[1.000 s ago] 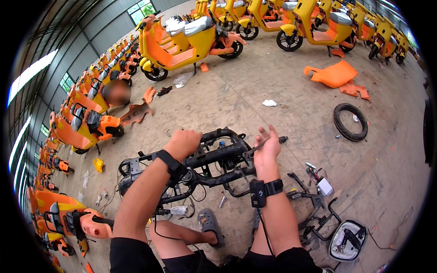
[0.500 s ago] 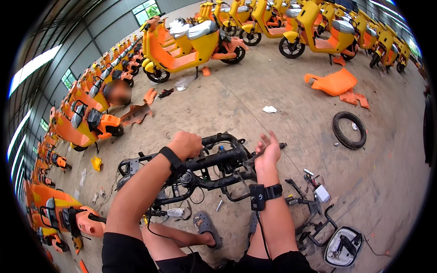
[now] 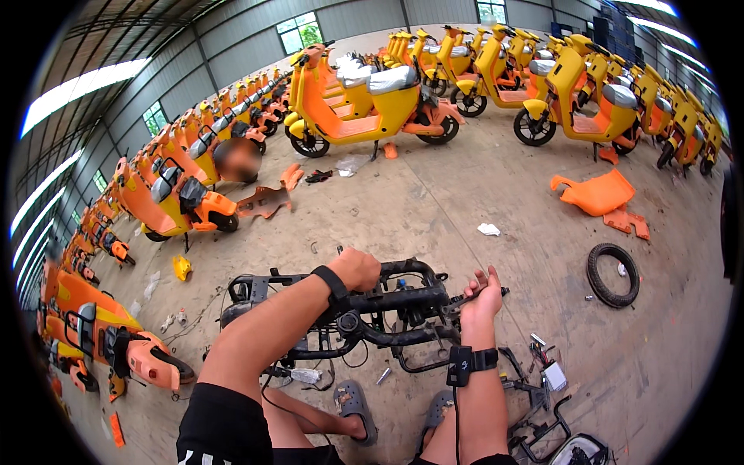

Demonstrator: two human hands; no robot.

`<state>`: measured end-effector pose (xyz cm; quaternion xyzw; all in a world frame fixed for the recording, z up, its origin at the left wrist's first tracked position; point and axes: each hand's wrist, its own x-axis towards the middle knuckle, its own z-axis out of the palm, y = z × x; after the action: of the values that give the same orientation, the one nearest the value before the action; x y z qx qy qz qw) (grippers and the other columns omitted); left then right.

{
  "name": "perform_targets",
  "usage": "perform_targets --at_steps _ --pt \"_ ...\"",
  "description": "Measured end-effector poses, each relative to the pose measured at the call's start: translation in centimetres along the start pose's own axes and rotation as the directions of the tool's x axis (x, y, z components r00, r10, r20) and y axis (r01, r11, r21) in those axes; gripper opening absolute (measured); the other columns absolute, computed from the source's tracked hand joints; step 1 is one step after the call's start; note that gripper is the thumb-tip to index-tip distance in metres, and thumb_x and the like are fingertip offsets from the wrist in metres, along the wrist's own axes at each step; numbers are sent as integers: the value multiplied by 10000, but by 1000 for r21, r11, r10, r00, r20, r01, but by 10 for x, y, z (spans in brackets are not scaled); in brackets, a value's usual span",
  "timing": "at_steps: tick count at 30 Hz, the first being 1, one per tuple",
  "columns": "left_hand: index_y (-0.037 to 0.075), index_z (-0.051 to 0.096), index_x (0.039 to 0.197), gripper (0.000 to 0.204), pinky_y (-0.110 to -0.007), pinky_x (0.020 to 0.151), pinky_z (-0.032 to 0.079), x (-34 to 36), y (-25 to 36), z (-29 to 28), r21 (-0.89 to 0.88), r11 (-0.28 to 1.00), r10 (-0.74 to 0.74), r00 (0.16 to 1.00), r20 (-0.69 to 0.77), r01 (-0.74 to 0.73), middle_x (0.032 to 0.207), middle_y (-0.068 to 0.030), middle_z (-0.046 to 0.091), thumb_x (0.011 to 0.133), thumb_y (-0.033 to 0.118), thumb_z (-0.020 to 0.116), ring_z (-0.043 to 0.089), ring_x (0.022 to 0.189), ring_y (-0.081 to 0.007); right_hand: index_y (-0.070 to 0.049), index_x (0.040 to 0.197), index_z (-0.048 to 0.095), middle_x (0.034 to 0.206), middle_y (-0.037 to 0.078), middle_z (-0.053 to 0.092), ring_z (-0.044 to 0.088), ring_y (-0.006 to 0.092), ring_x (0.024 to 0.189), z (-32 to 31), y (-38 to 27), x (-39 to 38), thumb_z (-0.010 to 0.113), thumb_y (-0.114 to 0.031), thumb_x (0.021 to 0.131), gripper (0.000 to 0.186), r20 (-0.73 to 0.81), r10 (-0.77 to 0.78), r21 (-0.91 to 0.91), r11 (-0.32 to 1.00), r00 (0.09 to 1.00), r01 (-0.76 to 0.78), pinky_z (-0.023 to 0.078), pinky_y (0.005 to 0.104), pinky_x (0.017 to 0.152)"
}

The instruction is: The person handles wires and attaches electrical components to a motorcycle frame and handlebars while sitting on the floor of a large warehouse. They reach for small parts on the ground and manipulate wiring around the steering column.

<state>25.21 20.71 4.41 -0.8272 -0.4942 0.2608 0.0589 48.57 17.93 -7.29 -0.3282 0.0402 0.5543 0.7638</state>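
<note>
Black frame between curled left fingers and loosely bent right fingers; grips unclear.

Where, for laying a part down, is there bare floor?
Bare: concrete floor between the black tubular metal frame and crumpled white scrap, and between that scrap and the round black tyre. Crowded: right of the right forearm, with a white box and bent black tubing.

Rows of scooters and a loose tyre show a warehouse-like workshop.
</note>
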Motion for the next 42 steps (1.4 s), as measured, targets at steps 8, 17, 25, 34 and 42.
perform_targets --at_steps 8,17,25,34,42 --pt "59 702 916 256 -417 743 527 -4 5 -5 -128 990 -58 998 34 62 973 -153 688 805 207 525 666 908 -315 -83 1230 468 859 78 591 474 133 539 -1 -4 6 346 -198 978 303 -16 -33 -12 999 999 33 349 260 435" --pt "64 710 896 216 -423 675 542 9 -1 30 -27 999 30 992 -119 -34 952 -124 699 803 194 564 679 874 -288 -135 1176 502 841 28 593 458 98 558 -5 2 10 388 -242 989 244 2 0 -11 1000 1000 0 341 241 428" --pt "50 709 871 188 -408 725 540 6 2 15 -100 994 22 996 -86 -31 912 -143 695 764 173 615 675 846 -315 -111 1204 486 852 44 575 463 114 566 -2 -4 8 353 -207 986 273 10 -17 -12 1000 1000 17 348 251 429" --pt "57 707 901 203 -390 716 549 7 10 19 -114 990 -85 994 -64 77 930 -138 696 789 175 585 679 869 -301 -159 1166 508 827 -1 598 457 94 553 -8 -3 12 379 -233 988 232 4 -3 -6 1000 1000 3 328 246 444" --pt "66 712 895 171 -378 682 555 6 18 12 -70 989 -139 982 -130 130 903 -127 700 806 142 586 685 848 -281 -156 1173 501 827 5 593 459 96 563 -3 2 6 374 -239 990 237 14 26 -11 1000 1000 -26 335 248 449"
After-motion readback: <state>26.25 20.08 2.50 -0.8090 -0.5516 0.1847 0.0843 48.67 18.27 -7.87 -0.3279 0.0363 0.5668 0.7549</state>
